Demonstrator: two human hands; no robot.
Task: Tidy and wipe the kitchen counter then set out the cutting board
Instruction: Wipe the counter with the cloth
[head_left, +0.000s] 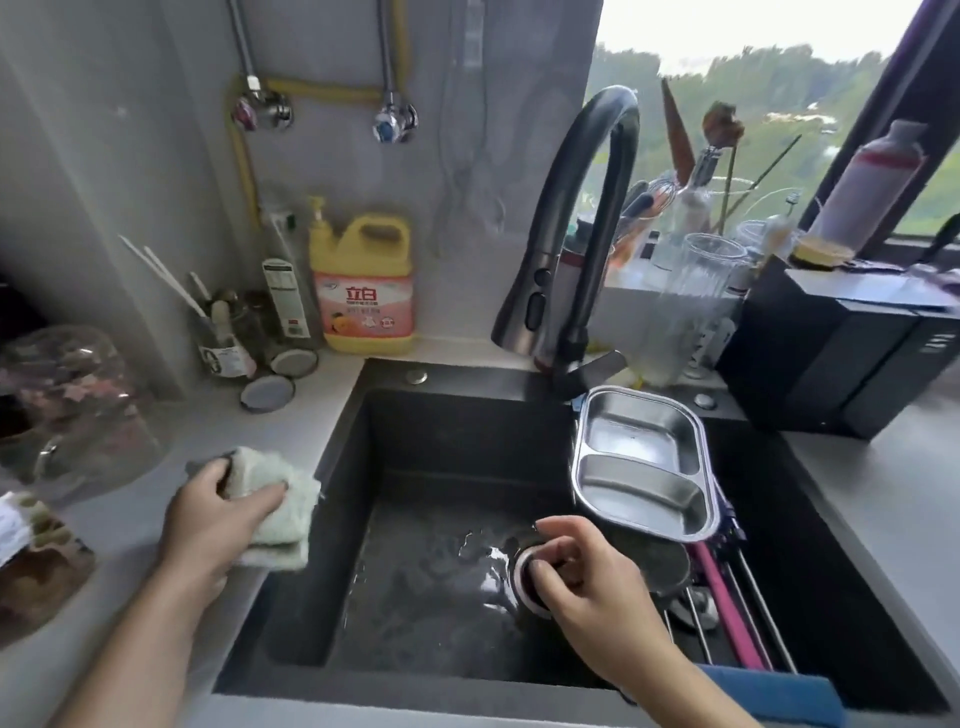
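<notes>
A cloth is clutched by the left hand at the sink's nine o'clock. Its drain plug is pinched by the right hand.

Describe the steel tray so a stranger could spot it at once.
Find the black sink, then the curved dark faucet behind it. Just below the faucet's base, over the sink's right side, lies an oblong stainless steel tray. It alone is shiny and split into two compartments.

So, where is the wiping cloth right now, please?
Head view: the cloth sits on the counter just left of the sink, gripped by the left hand.
</notes>
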